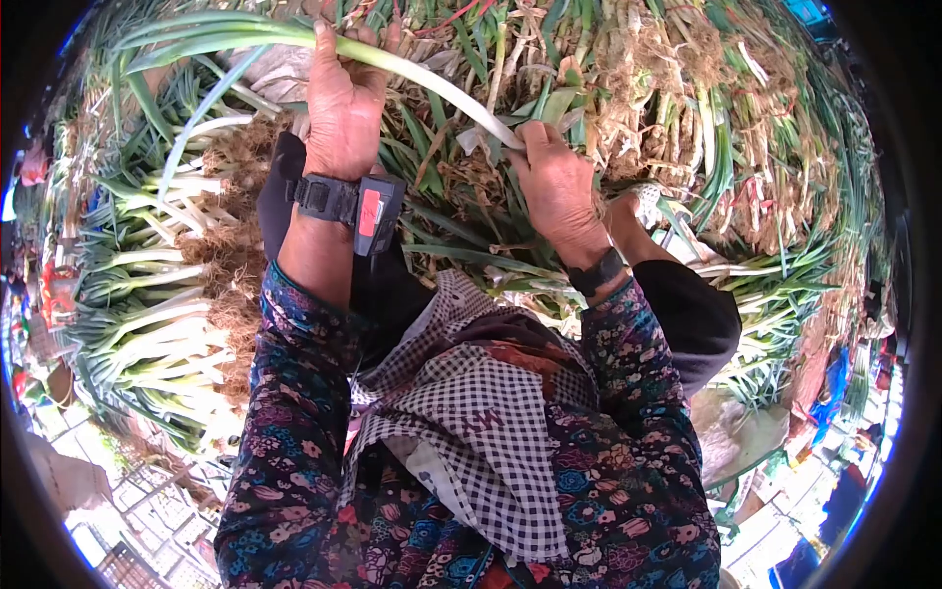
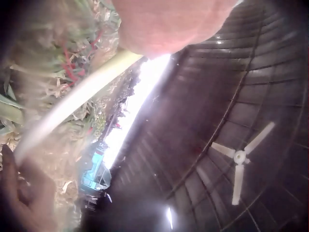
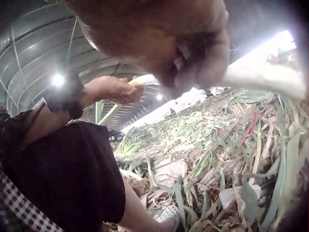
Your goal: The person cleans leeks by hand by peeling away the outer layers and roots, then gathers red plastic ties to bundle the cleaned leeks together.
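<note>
A long green onion point(image 1: 432, 83) stretches between the two hands, its green leaves to the left and its white stem curving down to the right. My left hand point(image 1: 345, 108) grips it where the leaves turn pale, thumb in front. My right hand point(image 1: 557, 191) holds the white lower end, fingers curled round it. In the left wrist view the pale stem point(image 2: 82, 94) runs from the left palm point(image 2: 174, 21) down to the right hand point(image 2: 34, 198). From the right wrist, the right hand point(image 3: 159, 38) fills the top, with the left hand point(image 3: 113, 89) farther back.
Trimmed green onions with brown roots point(image 1: 147, 294) lie in a row at left. Untrimmed bundles with dry roots point(image 1: 667, 98) are heaped at upper right. Loose leaves and peelings point(image 3: 207, 145) cover the ground. More onions point(image 1: 775, 314) lie at right, near a sandal point(image 3: 169, 215).
</note>
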Motion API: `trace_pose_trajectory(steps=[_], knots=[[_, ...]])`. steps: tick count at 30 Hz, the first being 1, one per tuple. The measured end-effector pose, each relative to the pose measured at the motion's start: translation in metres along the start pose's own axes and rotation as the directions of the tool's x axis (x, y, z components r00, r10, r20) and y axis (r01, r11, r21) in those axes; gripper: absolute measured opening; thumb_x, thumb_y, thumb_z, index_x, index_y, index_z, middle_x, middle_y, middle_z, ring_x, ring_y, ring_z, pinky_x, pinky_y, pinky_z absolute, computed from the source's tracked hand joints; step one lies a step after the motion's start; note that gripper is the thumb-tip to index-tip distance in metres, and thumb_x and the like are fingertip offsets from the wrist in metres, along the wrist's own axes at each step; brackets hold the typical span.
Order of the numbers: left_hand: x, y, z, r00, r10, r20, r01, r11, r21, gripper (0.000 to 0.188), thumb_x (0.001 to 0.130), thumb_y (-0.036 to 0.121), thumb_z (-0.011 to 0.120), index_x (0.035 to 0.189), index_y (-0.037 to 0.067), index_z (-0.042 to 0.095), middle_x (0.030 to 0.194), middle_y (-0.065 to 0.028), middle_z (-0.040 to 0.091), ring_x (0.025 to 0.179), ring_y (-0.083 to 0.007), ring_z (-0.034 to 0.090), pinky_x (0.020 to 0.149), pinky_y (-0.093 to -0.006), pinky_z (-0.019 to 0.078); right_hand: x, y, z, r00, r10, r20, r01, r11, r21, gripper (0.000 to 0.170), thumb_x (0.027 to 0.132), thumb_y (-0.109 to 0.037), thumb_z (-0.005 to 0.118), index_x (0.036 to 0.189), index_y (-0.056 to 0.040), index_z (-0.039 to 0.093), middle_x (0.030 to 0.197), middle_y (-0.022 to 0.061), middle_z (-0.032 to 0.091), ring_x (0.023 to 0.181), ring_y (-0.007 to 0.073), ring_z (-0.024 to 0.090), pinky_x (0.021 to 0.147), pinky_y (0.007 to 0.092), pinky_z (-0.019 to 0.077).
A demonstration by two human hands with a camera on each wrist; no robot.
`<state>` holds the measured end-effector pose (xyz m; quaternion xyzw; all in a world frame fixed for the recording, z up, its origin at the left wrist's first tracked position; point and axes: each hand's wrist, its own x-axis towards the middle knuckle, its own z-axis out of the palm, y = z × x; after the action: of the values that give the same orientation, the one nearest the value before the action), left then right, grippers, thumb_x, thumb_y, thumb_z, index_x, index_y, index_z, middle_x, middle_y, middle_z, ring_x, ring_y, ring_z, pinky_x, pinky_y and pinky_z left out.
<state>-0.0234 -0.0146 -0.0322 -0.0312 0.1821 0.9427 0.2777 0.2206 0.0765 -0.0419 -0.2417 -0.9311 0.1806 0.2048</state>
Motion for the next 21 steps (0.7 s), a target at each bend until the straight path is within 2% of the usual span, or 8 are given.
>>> trace_pose_trajectory(steps=[2,4,7,11,13,17,19,21], knots=[[-0.005,-0.005,0.001,0.999,-0.013,0.032,0.011,0.999,0.04,0.022,0.096,0.025,0.052,0.092,0.003,0.048,0.077,-0.0092,0.049,0.071,-0.0236,0.054,0.098,-0.0607,0.0418,-0.002,0.006,-0.003,1.0,0.017,0.009,-0.017,1.0,-0.023,0.024,0.08,-0.018,0.068,0.095,-0.0075,0.052,0.087,0.0123,0.06,0.072,0.0336,0.063,0.059,0.0414,0.0496],[-0.01,-0.009,0.001,0.997,-0.049,0.053,0.048,0.999,0.012,0.021,0.096,0.025,0.051,0.093,0.004,0.048,0.076,-0.0088,0.048,0.069,-0.023,0.054,0.099,-0.0599,0.0418,-0.006,0.016,-0.005,0.998,-0.062,-0.034,0.067,0.981,0.184,0.017,0.082,-0.015,0.065,0.092,-0.0074,0.053,0.082,0.0126,0.061,0.073,0.0338,0.062,0.059,0.0415,0.05],[-0.008,-0.014,0.0,0.994,-0.079,0.078,0.075,0.996,0.051,0.021,0.095,0.026,0.054,0.093,0.005,0.051,0.076,-0.0056,0.05,0.072,-0.0214,0.055,0.097,-0.0596,0.0449,-0.009,0.023,-0.006,0.994,-0.098,-0.05,0.107,0.964,0.245,0.011,0.084,-0.012,0.062,0.086,-0.0055,0.053,0.078,0.0129,0.061,0.073,0.034,0.062,0.059,0.0413,0.0504],[-0.006,-0.018,-0.002,0.995,-0.076,0.057,0.074,0.997,0.031,0.021,0.096,0.025,0.052,0.093,0.004,0.048,0.074,-0.008,0.048,0.069,-0.0222,0.054,0.099,-0.0602,0.0411,-0.012,0.027,0.005,0.995,-0.092,-0.048,0.099,0.98,0.174,0.012,0.083,-0.009,0.061,0.088,-0.0046,0.052,0.08,0.0136,0.061,0.073,0.0353,0.062,0.06,0.0423,0.0501],[-0.005,-0.018,-0.004,0.991,-0.098,0.089,0.095,0.995,0.032,0.02,0.095,0.025,0.053,0.092,0.005,0.05,0.075,-0.0058,0.05,0.072,-0.0221,0.055,0.095,-0.058,0.0461,-0.014,0.024,0.008,0.998,-0.058,-0.016,0.059,0.997,0.051,0.016,0.081,-0.008,0.063,0.09,-0.0034,0.05,0.082,0.0149,0.061,0.072,0.0364,0.061,0.061,0.0431,0.05],[-0.008,-0.021,0.0,0.993,-0.09,0.081,0.084,0.994,0.07,0.021,0.096,0.025,0.052,0.094,0.004,0.05,0.076,-0.0051,0.051,0.074,-0.0215,0.054,0.096,-0.0572,0.0462,-0.016,0.025,0.014,0.997,-0.072,-0.021,0.073,0.997,0.033,0.021,0.08,-0.009,0.064,0.095,-0.0028,0.049,0.081,0.0161,0.06,0.072,0.0371,0.061,0.062,0.0434,0.0501],[-0.008,-0.023,0.003,0.999,-0.03,0.012,0.029,0.993,0.112,0.024,0.097,0.027,0.05,0.093,0.003,0.047,0.076,-0.0082,0.049,0.071,-0.0234,0.054,0.099,-0.0604,0.0413,-0.014,0.025,0.016,0.999,-0.016,-0.049,0.026,0.976,0.215,0.019,0.081,-0.008,0.064,0.093,-0.0024,0.051,0.081,0.0163,0.059,0.072,0.0375,0.06,0.063,0.0433,0.0499],[0.003,-0.017,-0.002,0.999,-0.037,0.004,0.036,0.99,0.139,0.025,0.097,0.028,0.049,0.093,0.003,0.047,0.077,-0.0086,0.049,0.072,-0.0235,0.054,0.098,-0.06,0.0422,-0.013,0.024,0.013,0.998,-0.051,-0.035,0.059,0.959,0.277,0.016,0.081,-0.008,0.063,0.092,-0.0021,0.052,0.081,0.0164,0.059,0.074,0.0378,0.06,0.063,0.0433,0.0497]])
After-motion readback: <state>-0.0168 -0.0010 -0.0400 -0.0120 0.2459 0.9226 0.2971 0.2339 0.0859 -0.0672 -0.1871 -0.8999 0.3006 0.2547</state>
